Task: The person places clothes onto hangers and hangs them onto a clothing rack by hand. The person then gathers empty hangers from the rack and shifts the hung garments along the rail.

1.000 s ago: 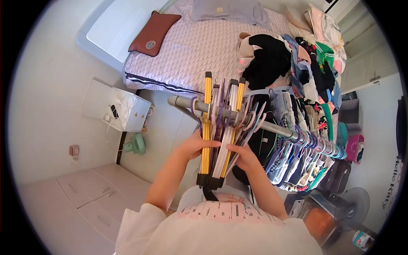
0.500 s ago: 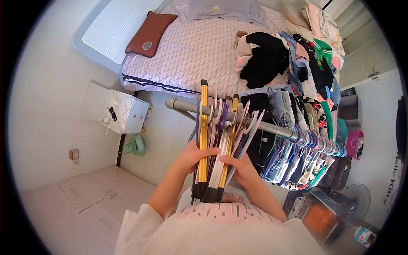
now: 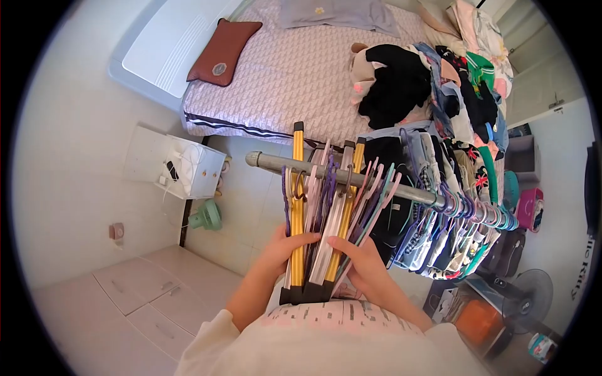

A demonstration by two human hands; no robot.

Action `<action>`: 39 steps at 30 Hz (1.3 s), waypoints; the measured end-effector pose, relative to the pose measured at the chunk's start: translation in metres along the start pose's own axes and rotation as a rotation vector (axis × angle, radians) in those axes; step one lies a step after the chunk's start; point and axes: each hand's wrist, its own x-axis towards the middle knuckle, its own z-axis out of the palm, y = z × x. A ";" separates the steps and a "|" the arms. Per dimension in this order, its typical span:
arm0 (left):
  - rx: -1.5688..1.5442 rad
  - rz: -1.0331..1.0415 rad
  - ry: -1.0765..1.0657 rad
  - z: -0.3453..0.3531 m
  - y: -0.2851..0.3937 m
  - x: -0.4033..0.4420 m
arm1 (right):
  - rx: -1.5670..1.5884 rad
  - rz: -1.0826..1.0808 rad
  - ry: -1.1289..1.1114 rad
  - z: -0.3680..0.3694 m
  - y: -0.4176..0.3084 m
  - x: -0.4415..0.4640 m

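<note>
A bundle of gold and silver folding hangers (image 3: pixel 297 213) with black ends, mixed with thin pink, purple and teal hangers (image 3: pixel 376 200), is at the near end of a grey metal rail (image 3: pixel 269 161). My left hand (image 3: pixel 282 249) is closed round the bundle's left side, its thumb across the gold bars. On the right side my right hand (image 3: pixel 362 260) grips the bundle, thumb on the silver bar and its other fingers mostly hidden. Farther right, clothes on hangers (image 3: pixel 439 238) hang from the same rail.
Behind the rail is a bed (image 3: pixel 295 81) with a brown pillow (image 3: pixel 226 52), a black garment (image 3: pixel 398 81) and piled clothes. A white bedside cabinet (image 3: pixel 200 172) and green fan (image 3: pixel 205 215) stand left. A larger fan (image 3: pixel 527 301) stands at the lower right.
Both hands and the lower part of the bundle have moved slightly down. The hangers' tops have shifted and spread differently along the rail. The view has shifted slightly.
</note>
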 end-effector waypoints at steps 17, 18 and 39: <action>0.288 0.100 0.025 -0.002 -0.010 0.037 | -0.018 0.051 0.077 -0.028 0.017 0.048; 0.354 0.129 0.103 0.000 -0.010 0.036 | -0.008 0.032 0.060 -0.029 0.017 0.047; 0.116 0.149 -0.161 -0.056 0.016 0.013 | 0.095 -0.150 -0.219 -0.080 0.007 0.010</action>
